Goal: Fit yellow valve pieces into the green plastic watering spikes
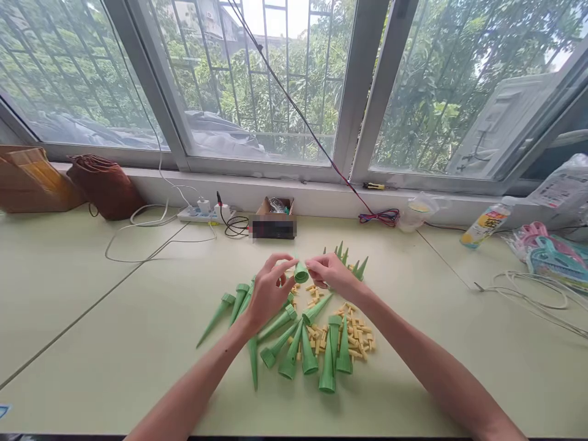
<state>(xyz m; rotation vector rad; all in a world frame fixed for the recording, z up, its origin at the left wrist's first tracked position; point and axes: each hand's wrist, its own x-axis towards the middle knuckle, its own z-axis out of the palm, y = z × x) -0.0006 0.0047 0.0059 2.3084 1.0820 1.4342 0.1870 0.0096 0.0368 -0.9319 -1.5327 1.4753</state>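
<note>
Head view, left hand [270,288] pinching green cone [301,274], right hand [337,274] beside it, hold unclear

One view, worn on the head

The camera looks forward and down from head height, across the table [114,343] to the windows [280,104] beyond. The left hand [270,288] and right hand [337,274] fall mid-picture, fairly near, the forearms [209,373] entering from below.
</note>
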